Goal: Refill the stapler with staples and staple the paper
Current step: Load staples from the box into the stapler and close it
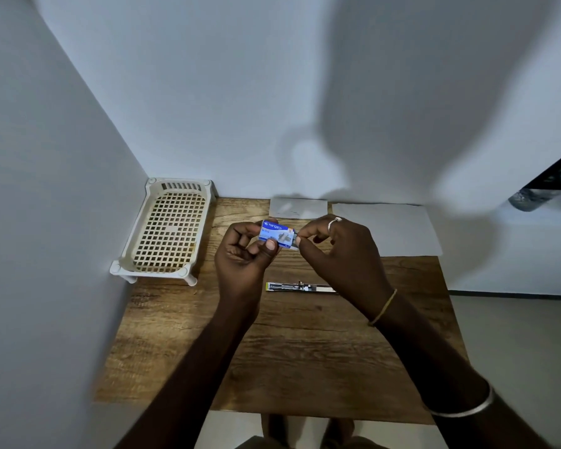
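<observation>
Fingertips at staple box mouth

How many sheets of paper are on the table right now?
2. A small sheet lies at the table's far edge by the wall, behind the hands; a larger sheet lies to its right at the far right corner. More could be stacked underneath.

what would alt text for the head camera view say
Two hands hold a small blue staple box above a wooden table: left hand grips it, right hand pinches its open end. An opened stapler lies below, white paper and a plastic basket behind.
</observation>
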A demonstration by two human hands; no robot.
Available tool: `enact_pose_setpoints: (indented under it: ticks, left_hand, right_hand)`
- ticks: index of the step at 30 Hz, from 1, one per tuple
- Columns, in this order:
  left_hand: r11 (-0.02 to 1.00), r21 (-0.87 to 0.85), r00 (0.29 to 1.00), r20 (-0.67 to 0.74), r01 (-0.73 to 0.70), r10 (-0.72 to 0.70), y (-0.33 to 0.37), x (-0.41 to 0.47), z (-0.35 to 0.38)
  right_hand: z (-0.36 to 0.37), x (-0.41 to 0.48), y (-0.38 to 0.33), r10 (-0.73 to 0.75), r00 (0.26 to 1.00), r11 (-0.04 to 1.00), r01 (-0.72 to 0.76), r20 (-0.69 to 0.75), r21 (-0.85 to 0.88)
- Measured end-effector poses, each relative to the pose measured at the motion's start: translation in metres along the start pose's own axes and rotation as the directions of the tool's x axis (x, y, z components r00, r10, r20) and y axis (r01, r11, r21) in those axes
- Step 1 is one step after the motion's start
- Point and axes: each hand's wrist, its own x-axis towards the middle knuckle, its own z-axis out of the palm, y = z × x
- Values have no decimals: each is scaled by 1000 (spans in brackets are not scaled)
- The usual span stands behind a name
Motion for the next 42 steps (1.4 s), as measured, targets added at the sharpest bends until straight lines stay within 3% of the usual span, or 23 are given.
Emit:
enact_pose_setpoints:
  ticks: [10,22,31,42]
  left_hand:
    - [1000,-10,1000,-8,-5,4,-11,-4,10]
    - [999,-44,999,0,33,-33,-15,-6,13]
    - [997,-59,999,-19,47,-49,-15,-7,12]
    - [996,-40,996,-48,77,-79,-17,-6,5]
  right_hand:
    - [-16,8,-1,-34,996,956,55,77,-289]
    - [-25,18,-2,-61,977,904,141,206,-403]
    - [-22,24,-3,-40,961,916,145,274,-374]
    - [-16,30,-4,-113,927,843,280,359,-459]
